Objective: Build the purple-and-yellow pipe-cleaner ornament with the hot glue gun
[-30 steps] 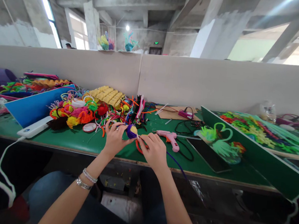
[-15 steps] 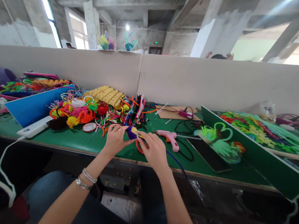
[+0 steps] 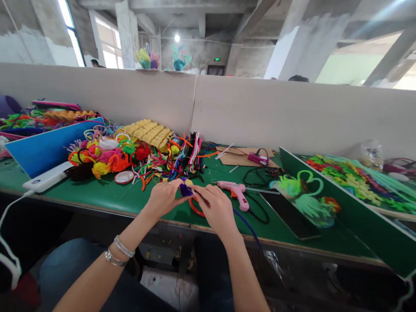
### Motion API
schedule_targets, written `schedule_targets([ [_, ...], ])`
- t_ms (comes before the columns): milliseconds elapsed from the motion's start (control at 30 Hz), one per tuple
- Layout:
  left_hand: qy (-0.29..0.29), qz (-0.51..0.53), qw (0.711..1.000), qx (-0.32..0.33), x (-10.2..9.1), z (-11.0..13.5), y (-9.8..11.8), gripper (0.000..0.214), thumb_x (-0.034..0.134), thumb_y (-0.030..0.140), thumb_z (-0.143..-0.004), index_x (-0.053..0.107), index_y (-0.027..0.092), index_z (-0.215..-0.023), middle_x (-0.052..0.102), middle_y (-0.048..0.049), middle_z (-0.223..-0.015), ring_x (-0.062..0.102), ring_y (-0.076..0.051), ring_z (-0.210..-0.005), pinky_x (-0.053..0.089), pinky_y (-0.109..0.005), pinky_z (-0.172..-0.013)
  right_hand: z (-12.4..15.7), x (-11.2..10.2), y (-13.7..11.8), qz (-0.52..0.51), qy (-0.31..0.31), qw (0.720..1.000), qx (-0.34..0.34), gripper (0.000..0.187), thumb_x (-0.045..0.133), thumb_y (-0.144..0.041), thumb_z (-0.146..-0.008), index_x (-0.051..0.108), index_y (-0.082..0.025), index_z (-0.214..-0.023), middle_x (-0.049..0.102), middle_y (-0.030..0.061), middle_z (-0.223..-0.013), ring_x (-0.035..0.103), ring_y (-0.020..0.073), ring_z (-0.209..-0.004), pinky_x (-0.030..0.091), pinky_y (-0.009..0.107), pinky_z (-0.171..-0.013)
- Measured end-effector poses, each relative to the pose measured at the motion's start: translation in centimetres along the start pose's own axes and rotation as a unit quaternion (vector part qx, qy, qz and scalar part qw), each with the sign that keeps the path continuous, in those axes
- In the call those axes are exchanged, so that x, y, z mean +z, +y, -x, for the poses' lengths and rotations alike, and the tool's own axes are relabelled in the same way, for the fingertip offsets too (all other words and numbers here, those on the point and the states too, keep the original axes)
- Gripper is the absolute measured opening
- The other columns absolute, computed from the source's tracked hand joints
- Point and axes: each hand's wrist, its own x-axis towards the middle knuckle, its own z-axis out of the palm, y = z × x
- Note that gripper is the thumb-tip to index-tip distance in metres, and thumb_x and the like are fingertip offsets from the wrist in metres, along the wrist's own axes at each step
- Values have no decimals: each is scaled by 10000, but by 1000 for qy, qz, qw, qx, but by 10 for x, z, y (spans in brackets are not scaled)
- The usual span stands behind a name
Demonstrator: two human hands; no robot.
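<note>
Both my hands meet over the front of the green table (image 3: 109, 198). My left hand (image 3: 163, 198) is closed around a small purple and yellow fuzzy piece (image 3: 186, 190). My right hand (image 3: 217, 208) pinches the same piece from the right. A purple pipe cleaner (image 3: 247, 227) trails from under my right hand over the table's front edge. A red ring (image 3: 195, 208) lies just beneath my hands.
A heap of coloured pipe cleaners and fuzzy flowers (image 3: 128, 154) lies behind my hands. A pink glue gun (image 3: 237, 191) and black cables sit to the right, then a dark tablet (image 3: 290, 214) and a green board (image 3: 351, 222). A blue board (image 3: 48, 149) stands at left.
The purple piece has sunk lower between my fingers and is more covered. My left fingers have curled tighter and both hands have drawn closer together.
</note>
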Motion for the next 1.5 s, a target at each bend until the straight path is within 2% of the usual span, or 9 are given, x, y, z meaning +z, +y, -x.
schedule_targets([
  [167, -67, -5, 998, -22, -1, 0, 1, 370, 513, 511, -794, 545, 162, -912, 653, -26, -607, 643, -170, -543, 391, -253, -533, 1, 2, 0, 30, 3, 999, -24, 263, 426, -242, -905, 634, -190, -1057, 620, 40, -767, 544, 155, -714, 434, 287, -716],
  [433, -94, 10, 995, -37, -1, -1, 1, 403, 507, 524, -790, 550, 158, -955, 673, -47, -641, 649, -183, -555, 384, -259, -528, 1, 4, 0, 61, 2, 997, -43, 256, 422, -230, -905, 634, -185, -1042, 614, 40, -762, 533, 151, -704, 429, 279, -703],
  [800, -44, -4, 999, -12, 0, -1, 1, 389, 502, 491, -809, 538, 133, -958, 668, -39, -608, 637, -175, -505, 370, -263, -518, 1, 3, 1, 66, -5, 997, -41, 243, 446, -225, -894, 637, -186, -1039, 610, 37, -765, 533, 153, -710, 427, 282, -704],
  [1000, -75, 4, 997, -30, 2, 1, 0, 404, 528, 496, -789, 539, 145, -988, 676, -48, -630, 652, -188, -553, 391, -263, -544, 1, 3, 1, 69, -5, 996, -48, 251, 429, -218, -900, 639, -184, -1034, 604, 40, -758, 526, 151, -702, 427, 282, -704],
  [1300, -90, 19, 995, -47, 4, 3, -2, 409, 541, 508, -773, 525, 154, -978, 665, -39, -612, 651, -194, -566, 396, -265, -551, 1, 7, 0, 80, -3, 996, -47, 250, 437, -221, -897, 640, -203, -1042, 593, 32, -729, 527, 149, -686, 419, 277, -685],
  [1400, -100, 18, 993, -65, 1, 0, -1, 412, 551, 518, -760, 517, 157, -955, 655, -34, -598, 649, -193, -561, 386, -259, -532, 0, 5, -1, 76, -13, 996, -43, 264, 417, -243, -907, 634, -197, -1050, 610, 41, -754, 544, 151, -710, 424, 277, -699],
  [1500, -105, 36, 989, -100, -3, -4, 0, 424, 559, 540, -744, 497, 162, -926, 664, -39, -635, 651, -185, -564, 370, -245, -509, 0, 2, 0, 58, -30, 997, -36, 293, 403, -257, -913, 582, -204, -1139, 635, 42, -791, 567, 162, -739, 436, 285, -705],
])
